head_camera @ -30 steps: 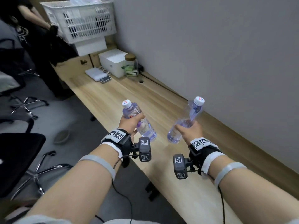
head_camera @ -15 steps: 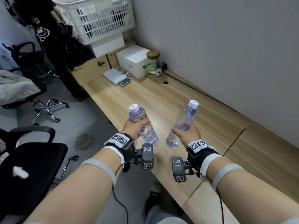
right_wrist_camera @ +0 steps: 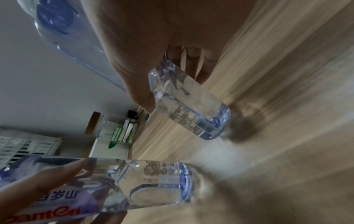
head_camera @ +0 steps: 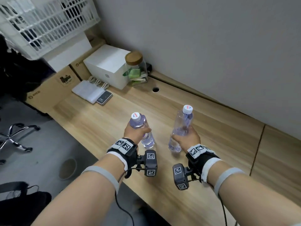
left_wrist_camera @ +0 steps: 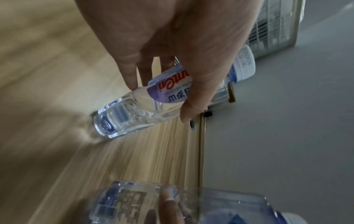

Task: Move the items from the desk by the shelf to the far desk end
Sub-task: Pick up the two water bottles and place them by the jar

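Each hand holds a clear water bottle with a white cap and a purple label over the wooden desk. My left hand grips the left bottle round its upper body, tilted, base low over the wood. In the left wrist view the fingers wrap that left bottle. My right hand grips the right bottle at mid-height, leaning left. The right wrist view shows that right bottle close above its shadow. Whether either base touches the desk I cannot tell.
At the desk's far end stand a white box, a cork-lidded glass jar, white chargers and a dark device. A cable hole lies near the wall. A white basket tops cardboard boxes. A chair base stands left.
Both hands have carried the bottles along the desk towards the white box and jar, which now look much nearer. The bottles sit lower over the wood.
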`<state>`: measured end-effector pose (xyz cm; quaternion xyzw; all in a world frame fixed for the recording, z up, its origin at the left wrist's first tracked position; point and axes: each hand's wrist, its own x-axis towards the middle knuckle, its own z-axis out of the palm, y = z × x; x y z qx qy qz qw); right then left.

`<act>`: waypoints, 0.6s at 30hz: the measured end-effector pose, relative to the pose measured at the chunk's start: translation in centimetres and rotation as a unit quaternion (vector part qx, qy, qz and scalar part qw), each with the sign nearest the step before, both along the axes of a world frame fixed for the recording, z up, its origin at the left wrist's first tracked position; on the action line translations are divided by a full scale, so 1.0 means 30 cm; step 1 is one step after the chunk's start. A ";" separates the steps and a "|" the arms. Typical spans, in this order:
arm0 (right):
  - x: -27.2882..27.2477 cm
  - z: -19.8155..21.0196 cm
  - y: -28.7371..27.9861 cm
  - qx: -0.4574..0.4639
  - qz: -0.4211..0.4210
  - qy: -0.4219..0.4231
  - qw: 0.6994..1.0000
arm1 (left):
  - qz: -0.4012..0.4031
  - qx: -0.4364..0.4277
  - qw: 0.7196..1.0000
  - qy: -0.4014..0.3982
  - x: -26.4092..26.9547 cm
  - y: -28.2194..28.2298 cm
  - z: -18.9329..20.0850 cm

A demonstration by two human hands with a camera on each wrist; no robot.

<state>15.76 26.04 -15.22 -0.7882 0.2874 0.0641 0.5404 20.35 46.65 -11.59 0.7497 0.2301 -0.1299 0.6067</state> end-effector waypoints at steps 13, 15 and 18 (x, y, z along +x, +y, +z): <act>0.348 -0.064 -0.048 -0.031 -0.139 -0.018 0.990 | -0.213 0.053 0.969 -0.111 0.578 -0.161 -0.107; 0.423 -0.069 -0.049 -0.048 -0.147 -0.028 0.988 | -0.239 0.061 0.961 -0.126 0.669 -0.180 -0.136; 0.547 -0.089 -0.055 -0.067 -0.145 -0.026 0.987 | -0.283 0.070 0.947 -0.135 0.792 -0.207 -0.190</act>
